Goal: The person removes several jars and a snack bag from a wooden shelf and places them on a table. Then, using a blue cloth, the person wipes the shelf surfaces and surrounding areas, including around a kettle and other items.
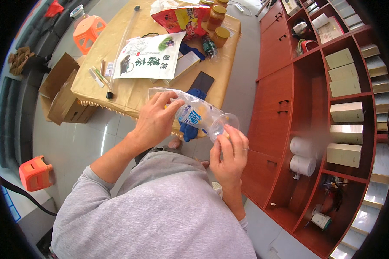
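Observation:
My left hand grips the upper left end of a clear plastic packaging bag with blue printing, held over the table's near edge. At the bag's right end, my right hand holds the rim of a clear plastic cup or lid between thumb and fingers. Whether this round piece sits inside the bag's mouth or only against it, I cannot tell. A dark blue cloth lies on the table beneath the bag, and a black smartphone rests just beyond it.
A table with a gold cloth bears a white printed pouch, a long clear tube, a red bag, several honey-coloured jars and a dark bottle. Red-brown shelving stands right; a cardboard box and orange stools stand left.

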The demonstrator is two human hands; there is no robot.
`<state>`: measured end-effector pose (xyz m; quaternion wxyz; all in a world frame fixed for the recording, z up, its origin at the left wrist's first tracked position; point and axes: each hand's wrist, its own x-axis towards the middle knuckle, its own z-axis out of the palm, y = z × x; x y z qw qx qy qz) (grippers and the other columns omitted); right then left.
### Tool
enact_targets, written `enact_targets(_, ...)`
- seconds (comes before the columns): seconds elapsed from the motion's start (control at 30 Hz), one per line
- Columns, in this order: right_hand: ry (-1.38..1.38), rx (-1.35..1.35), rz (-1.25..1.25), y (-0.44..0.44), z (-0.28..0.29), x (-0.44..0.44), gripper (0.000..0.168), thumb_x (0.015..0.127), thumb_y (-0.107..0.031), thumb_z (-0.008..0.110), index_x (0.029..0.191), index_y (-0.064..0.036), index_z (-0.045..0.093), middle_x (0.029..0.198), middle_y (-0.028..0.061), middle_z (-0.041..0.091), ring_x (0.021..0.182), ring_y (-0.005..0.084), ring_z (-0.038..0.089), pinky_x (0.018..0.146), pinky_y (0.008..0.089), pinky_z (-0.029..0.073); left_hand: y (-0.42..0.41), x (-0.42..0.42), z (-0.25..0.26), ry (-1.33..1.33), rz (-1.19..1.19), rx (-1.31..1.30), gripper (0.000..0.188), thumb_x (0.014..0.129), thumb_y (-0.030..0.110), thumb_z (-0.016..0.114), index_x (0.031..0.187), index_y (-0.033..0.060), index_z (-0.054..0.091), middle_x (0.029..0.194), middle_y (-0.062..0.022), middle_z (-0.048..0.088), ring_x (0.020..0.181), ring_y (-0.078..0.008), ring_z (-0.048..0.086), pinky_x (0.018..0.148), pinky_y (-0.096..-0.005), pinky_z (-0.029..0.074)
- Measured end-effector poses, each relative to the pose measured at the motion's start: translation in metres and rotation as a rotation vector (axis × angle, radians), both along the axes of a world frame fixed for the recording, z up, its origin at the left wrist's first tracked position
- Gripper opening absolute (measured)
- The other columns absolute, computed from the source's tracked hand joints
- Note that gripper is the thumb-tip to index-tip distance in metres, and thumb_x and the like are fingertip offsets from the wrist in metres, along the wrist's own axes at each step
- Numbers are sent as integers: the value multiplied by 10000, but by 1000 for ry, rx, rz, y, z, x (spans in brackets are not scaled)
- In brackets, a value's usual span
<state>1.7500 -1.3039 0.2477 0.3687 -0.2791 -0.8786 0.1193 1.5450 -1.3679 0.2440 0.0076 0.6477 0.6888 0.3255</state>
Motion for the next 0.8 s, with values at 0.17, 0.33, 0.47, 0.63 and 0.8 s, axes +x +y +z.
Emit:
enact_targets(0.17, -105, -113, 74, -2, -4, 8, 190, 650, -9, 612, 834, -6, 566, 1022, 150, 561, 951, 315, 523, 800, 408, 450, 0, 2, 1, -48, 3, -21, 352, 776, -34, 534, 1116, 55, 517, 1033, -142, 498, 785, -283, 557, 690, -374, 459)
enact_targets(0.33, -30, -141, -1, -1, 1, 8, 185, 669, -2, 604, 849, -4, 561, 1047, 159, 549, 959, 323, 517, 810, 409, 442, 2, 1, 8, -5, -3, -99, 403, 756, 11, 583, 1146, 90, 517, 989, -119, 493, 794, -262, 538, 694, -366, 443)
enact_targets(0.47, 12, -53, -110, 2, -1, 8, 180, 705, -1, 598, 880, 1, 556, 1087, 171, 533, 978, 334, 512, 821, 414, 434, 7, -4, 10, 73, -5, -104, 411, 708, 88, 661, 1104, 110, 553, 900, -96, 475, 819, -241, 502, 698, -348, 429)
enact_targets(0.63, -12, -4, -173, 5, -1, 5, 184, 717, -4, 603, 895, 5, 557, 1114, 176, 524, 998, 339, 507, 834, 421, 429, 11, -5, 13, 129, -30, -111, 371, 649, 116, 711, 995, 115, 579, 928, -87, 457, 874, -245, 479, 705, -357, 428)
enact_targets(0.8, -107, -16, -95, 6, 0, 3, 166, 722, -38, 608, 875, 7, 561, 1104, 173, 528, 1001, 321, 510, 849, 409, 430, 14, -3, 14, 125, -92, -96, 286, 630, 104, 714, 884, 115, 583, 987, -85, 455, 920, -257, 478, 727, -363, 434)
